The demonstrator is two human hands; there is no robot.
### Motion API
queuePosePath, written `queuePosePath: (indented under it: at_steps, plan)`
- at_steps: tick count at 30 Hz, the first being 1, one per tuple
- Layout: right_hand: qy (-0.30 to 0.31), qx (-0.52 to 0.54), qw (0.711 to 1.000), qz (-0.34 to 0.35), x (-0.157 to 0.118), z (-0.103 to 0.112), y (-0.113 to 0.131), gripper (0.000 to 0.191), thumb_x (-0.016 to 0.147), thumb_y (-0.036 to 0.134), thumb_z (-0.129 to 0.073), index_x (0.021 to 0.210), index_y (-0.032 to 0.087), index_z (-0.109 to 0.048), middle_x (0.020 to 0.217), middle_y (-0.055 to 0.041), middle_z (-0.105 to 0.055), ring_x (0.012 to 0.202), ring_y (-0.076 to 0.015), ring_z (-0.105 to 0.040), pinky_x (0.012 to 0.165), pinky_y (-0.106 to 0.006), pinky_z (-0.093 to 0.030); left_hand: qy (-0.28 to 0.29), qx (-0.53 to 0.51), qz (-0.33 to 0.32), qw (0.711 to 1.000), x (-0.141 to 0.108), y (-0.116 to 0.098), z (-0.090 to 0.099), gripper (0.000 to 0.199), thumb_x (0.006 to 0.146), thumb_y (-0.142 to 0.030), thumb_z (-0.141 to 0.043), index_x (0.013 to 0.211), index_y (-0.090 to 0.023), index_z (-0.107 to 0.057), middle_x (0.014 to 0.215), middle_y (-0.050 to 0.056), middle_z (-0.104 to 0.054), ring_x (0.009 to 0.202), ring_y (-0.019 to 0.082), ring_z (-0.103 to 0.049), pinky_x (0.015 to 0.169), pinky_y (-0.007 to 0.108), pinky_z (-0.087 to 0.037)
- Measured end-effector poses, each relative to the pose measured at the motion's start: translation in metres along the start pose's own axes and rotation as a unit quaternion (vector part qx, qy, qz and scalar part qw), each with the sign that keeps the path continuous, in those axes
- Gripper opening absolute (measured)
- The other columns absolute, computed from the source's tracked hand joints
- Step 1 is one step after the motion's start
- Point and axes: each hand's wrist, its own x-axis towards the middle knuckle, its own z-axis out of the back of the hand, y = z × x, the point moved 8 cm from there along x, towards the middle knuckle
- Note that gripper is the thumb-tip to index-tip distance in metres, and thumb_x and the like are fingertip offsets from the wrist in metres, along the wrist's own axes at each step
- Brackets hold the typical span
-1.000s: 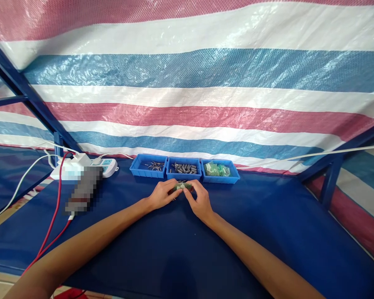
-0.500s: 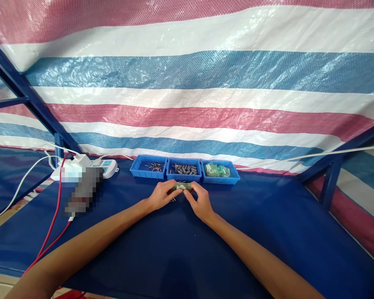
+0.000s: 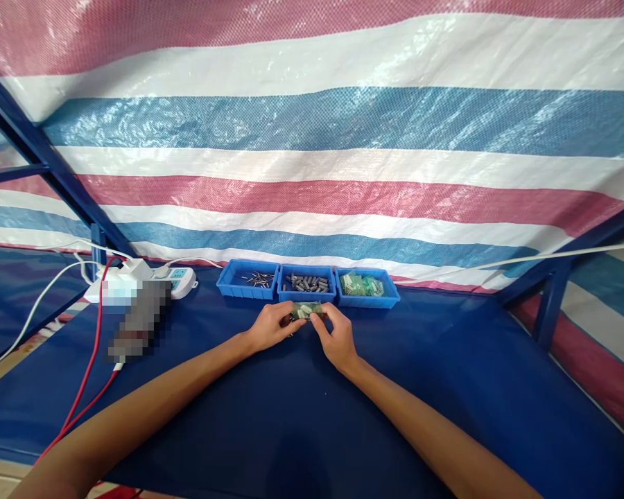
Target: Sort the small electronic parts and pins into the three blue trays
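Both of my hands hold a small greenish clear plastic bag (image 3: 306,311) with pale pieces inside, just in front of the middle bin. My left hand (image 3: 268,327) pinches its left end between thumb and fingers. The right end is gripped by my right hand (image 3: 338,337), its thumb lying on the front of the bag. Small dark metal bits show beside the left fingertips, too small to name. Behind the hands stand three blue bins: the left bin (image 3: 229,287) has thin metal pins, the middle bin (image 3: 286,295) grey cylindrical pieces, the right bin (image 3: 374,302) green plastic bags with pale pieces.
On the left of the blue table (image 3: 270,416) lie a white power strip (image 3: 183,282), white plugs (image 3: 130,275), a blurred dark object (image 3: 143,319) and a red cable (image 3: 94,339). Striped sheeting (image 3: 312,166) hangs behind; blue frame bars (image 3: 551,298) stand at both sides.
The bag has turned slightly between my fingers, and more of its front shows. My right thumb has shifted a little to the right. The bins have stayed put.
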Motion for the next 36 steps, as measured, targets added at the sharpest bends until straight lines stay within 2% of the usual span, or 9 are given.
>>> queuePosePath:
  at_steps: [9, 15, 23, 36]
  plan:
    - [0.006, 0.002, 1.0, -0.008, 0.0, -0.001, -0.002, 0.016, 0.091, 0.028, -0.047, 0.081, 0.019, -0.055, 0.074, -0.0015, -0.057, 0.067, -0.0148, -0.054, 0.064, -0.026, -0.044, 0.002, -0.002, -0.002, 1.0, 0.0, -0.001, 0.002, 0.037, 0.093, -0.043, -0.043, 0.082, -0.013, -0.061, 0.065, 0.001, -0.054, 0.056, 0.01, -0.048, 0.054, 0.02, -0.037]
    - [0.007, -0.006, 1.0, -0.011, 0.0, -0.001, -0.004, 0.019, 0.09, 0.03, -0.048, 0.075, 0.019, -0.054, 0.068, -0.0002, -0.054, 0.061, -0.0142, -0.052, 0.06, -0.025, -0.044, -0.001, -0.014, -0.017, 1.0, 0.001, -0.007, 0.005, 0.042, 0.094, -0.042, -0.038, 0.076, -0.013, -0.062, 0.063, 0.002, -0.055, 0.058, 0.011, -0.051, 0.055, 0.02, -0.039]
    - [0.025, -0.018, 0.999, -0.016, -0.001, -0.005, -0.008, 0.019, 0.089, 0.03, -0.05, 0.074, 0.018, -0.055, 0.067, -0.001, -0.054, 0.059, -0.0148, -0.051, 0.057, -0.026, -0.041, -0.014, -0.031, -0.021, 0.999, 0.001, -0.009, 0.008, 0.03, 0.093, -0.035, -0.045, 0.083, -0.013, -0.062, 0.069, 0.002, -0.053, 0.058, 0.01, -0.047, 0.055, 0.021, -0.037]
    - [0.036, -0.03, 0.999, -0.004, -0.002, -0.008, -0.006, 0.021, 0.089, 0.03, -0.049, 0.073, 0.018, -0.054, 0.067, -0.0013, -0.053, 0.06, -0.0147, -0.05, 0.058, -0.026, -0.039, -0.007, -0.046, -0.012, 0.999, 0.001, -0.006, 0.006, 0.023, 0.088, -0.033, -0.053, 0.077, -0.013, -0.058, 0.066, -0.001, -0.048, 0.055, 0.008, -0.043, 0.052, 0.02, -0.033]
